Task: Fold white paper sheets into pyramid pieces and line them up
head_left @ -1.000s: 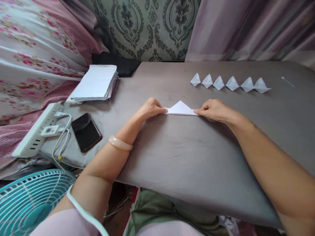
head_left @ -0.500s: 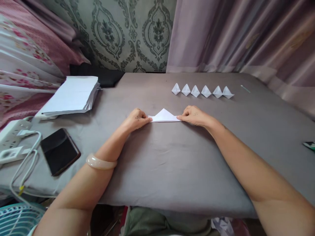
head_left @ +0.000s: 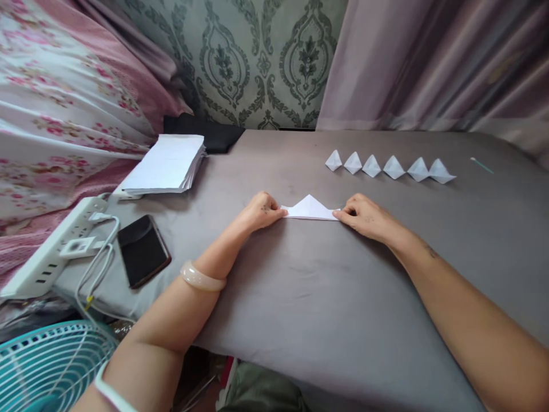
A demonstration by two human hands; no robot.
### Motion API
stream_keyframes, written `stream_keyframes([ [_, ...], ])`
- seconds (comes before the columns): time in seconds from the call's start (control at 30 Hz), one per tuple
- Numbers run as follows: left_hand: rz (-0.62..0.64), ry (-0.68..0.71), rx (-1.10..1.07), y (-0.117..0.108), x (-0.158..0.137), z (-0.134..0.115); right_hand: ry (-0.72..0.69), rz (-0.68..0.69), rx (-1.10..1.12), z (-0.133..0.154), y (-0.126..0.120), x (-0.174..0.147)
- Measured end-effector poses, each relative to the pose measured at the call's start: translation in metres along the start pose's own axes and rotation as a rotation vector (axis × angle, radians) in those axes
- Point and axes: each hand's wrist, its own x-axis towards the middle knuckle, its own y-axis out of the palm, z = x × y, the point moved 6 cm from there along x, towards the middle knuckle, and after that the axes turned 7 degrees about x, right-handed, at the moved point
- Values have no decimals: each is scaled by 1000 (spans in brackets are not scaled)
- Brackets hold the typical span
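A folded sheet of white paper point(head_left: 309, 208) lies low over the grey tabletop, its middle rising to a point and its two ends forming narrow strips. My left hand point(head_left: 265, 210) pinches the left end between thumb and fingers. At the opposite end, my right hand point(head_left: 361, 215) pinches the paper in the same way. The long straight edge of the paper faces me. Beyond my right hand stands a row of several small folded paper boats point(head_left: 393, 167). The fingertips under the paper are hidden.
A stack of white paper point(head_left: 167, 163) lies at the back left, near a black cloth point(head_left: 206, 133). Closer on the left are a phone point(head_left: 143, 250), a power strip point(head_left: 55, 252) with cables, and a turquoise fan point(head_left: 51, 366). A cotton swab point(head_left: 482, 165) lies far right.
The view has swung left, so everything appears shifted to the right and more of the fan shows. Both hands keep their pinch on the paper, whose shape looks the same.
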Motion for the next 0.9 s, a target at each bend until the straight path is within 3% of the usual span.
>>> stream_keyframes([
  [0.2, 23, -19, 41, 1, -1, 1, 32, 31, -100, 1, 4, -6],
  [0.43, -176, 122, 87, 2, -9, -5, -53, -128, -116, 8, 1, -15],
  [0.53, -220, 241, 158, 5, -13, -14, -206, -164, -92, 20, 5, -16],
  [0.67, -231, 460, 238, 10, -17, -27, -365, -63, -77, 34, 16, -17],
  [0.8, -183, 639, 245, 16, -20, -34, -331, -4, -206, 41, 21, -22],
  [0.9, -152, 675, 283, 17, -21, -36, -279, 29, -359, 50, 21, -31],
])
